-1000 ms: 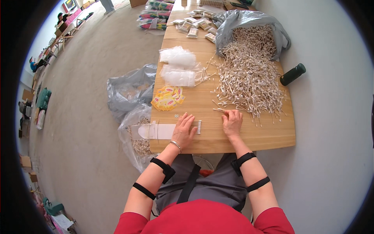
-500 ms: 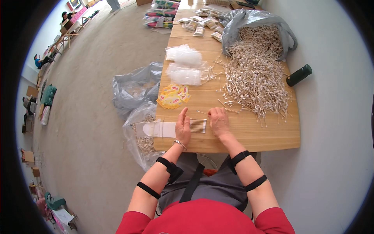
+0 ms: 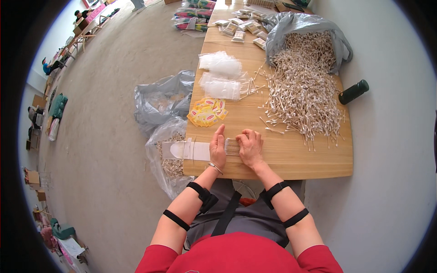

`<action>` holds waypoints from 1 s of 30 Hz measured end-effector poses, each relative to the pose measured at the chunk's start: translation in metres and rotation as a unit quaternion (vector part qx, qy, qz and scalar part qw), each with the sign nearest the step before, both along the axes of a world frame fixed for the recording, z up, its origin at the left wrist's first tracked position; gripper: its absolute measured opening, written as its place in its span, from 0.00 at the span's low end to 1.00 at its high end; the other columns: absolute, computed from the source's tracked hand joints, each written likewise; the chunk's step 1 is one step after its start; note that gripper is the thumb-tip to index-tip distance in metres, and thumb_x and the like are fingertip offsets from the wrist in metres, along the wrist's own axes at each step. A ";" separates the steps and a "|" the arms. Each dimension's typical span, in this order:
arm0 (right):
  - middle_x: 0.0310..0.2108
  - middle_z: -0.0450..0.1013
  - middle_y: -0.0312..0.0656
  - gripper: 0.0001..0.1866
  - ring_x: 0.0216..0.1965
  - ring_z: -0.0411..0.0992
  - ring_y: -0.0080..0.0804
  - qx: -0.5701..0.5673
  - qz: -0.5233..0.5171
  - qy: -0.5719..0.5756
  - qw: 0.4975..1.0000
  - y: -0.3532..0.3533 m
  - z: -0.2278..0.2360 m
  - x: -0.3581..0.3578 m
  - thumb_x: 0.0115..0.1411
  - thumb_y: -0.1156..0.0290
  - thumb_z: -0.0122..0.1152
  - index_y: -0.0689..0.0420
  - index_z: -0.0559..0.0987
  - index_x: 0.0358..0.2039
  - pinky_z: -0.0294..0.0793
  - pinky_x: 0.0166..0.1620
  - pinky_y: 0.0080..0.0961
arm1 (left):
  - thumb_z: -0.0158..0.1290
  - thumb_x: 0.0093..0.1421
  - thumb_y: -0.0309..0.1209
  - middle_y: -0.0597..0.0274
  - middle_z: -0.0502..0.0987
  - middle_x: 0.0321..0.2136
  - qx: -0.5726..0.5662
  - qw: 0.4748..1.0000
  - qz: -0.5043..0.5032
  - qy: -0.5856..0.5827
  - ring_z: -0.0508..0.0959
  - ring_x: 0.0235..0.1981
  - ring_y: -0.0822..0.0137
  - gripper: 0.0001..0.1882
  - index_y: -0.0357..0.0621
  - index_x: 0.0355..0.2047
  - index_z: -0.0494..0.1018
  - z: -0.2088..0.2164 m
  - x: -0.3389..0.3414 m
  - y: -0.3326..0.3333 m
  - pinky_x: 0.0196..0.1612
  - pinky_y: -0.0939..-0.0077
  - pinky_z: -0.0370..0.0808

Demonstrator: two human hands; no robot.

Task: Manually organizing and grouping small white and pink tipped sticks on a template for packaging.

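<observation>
Right fingers had come leftward and down to the end of the swab row, closing the gap seen half a second before; the single swab that had then stuck out from their tips could no longer be made out. Both hands rested near the tabletop's front edge, apart, with the swab row between them, its sticks lying side by side. The left hand stood on edge by the row's left end, fingers straight and together. The right hand bent its fingers over the other end; whether they pinched anything could not be told.

Left of the left hand lay a flat white strip, reaching past the table's side above a clear bag of swabs. Slightly farther off were yellow cards, spread in overlapping layers. Beyond these, clear pouches lay left of a large swab heap, which spilled from a grey bag; a dark green bottle lay tilted at its right. Small filled packets were scattered farthest up the wood, near colourful wrapped bundles.
</observation>
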State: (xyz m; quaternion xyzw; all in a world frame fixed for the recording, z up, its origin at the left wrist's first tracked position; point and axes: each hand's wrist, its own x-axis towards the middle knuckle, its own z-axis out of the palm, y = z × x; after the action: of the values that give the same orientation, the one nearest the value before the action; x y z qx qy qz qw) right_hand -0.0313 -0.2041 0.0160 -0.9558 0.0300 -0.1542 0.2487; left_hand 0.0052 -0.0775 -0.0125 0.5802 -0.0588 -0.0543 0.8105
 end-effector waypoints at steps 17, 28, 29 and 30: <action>0.59 0.58 0.53 0.18 0.62 0.54 0.46 0.400 0.009 -0.068 0.914 0.022 -0.009 -0.004 0.63 0.68 0.41 0.67 0.68 0.49 0.52 0.62 0.33 | 0.33 0.68 0.43 0.51 0.60 0.58 0.031 0.999 -0.022 -0.001 0.58 0.61 0.62 0.28 0.32 0.58 0.57 0.004 -0.009 0.002 0.63 0.72 0.52; 0.61 0.52 0.54 0.24 0.65 0.45 0.49 0.235 0.063 -0.038 0.969 0.004 -0.013 -0.019 0.64 0.67 0.40 0.67 0.60 0.57 0.44 0.65 0.36 | 0.33 0.68 0.45 0.50 0.56 0.60 -0.063 0.997 -0.004 0.039 0.54 0.63 0.62 0.30 0.32 0.59 0.55 0.001 -0.015 0.004 0.64 0.70 0.49; 0.61 0.52 0.54 0.24 0.65 0.45 0.49 0.237 0.064 -0.036 0.969 0.006 -0.013 -0.020 0.64 0.67 0.40 0.67 0.60 0.57 0.44 0.65 0.36 | 0.33 0.68 0.45 0.50 0.56 0.61 -0.046 0.999 0.001 0.030 0.54 0.63 0.62 0.30 0.32 0.59 0.55 0.000 -0.015 0.005 0.64 0.71 0.49; 0.62 0.52 0.54 0.24 0.66 0.45 0.49 0.263 0.059 -0.037 0.962 0.008 -0.013 -0.017 0.64 0.66 0.40 0.67 0.59 0.57 0.44 0.65 0.36 | 0.33 0.68 0.46 0.50 0.56 0.61 -0.030 0.999 0.003 0.018 0.54 0.63 0.62 0.30 0.32 0.59 0.55 0.000 -0.014 0.005 0.64 0.71 0.49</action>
State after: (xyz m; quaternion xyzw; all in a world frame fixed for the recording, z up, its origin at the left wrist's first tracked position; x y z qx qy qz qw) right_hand -0.0488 -0.1965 0.0034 -0.8502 0.0041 -0.1613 0.5011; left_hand -0.0085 -0.0727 -0.0126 0.5549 -0.0441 -0.0604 0.8285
